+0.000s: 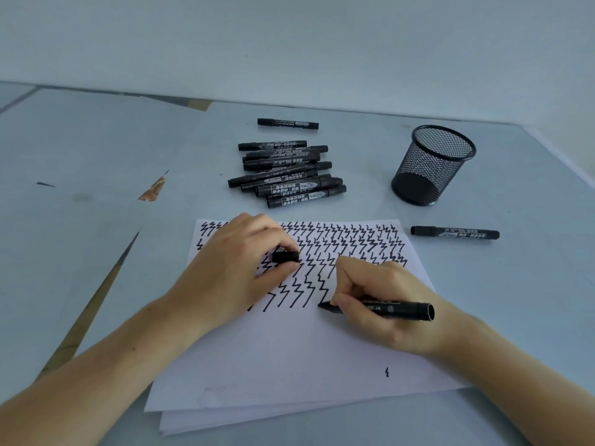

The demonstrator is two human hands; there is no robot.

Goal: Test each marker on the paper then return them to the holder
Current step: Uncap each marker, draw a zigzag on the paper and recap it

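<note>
Hands: right hand (383, 304) pens marker (386, 309) mid-paper (289, 365), left hand (238, 272) pinching cap (286, 256).

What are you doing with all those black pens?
A person is trying out markers. The right hand holds an uncapped marker with its tip on the paper, adding to rows of zigzags. The left hand pinches the cap. A pile of markers waits behind the paper, one more marker lies to its right, and the mesh holder looks empty.
</note>
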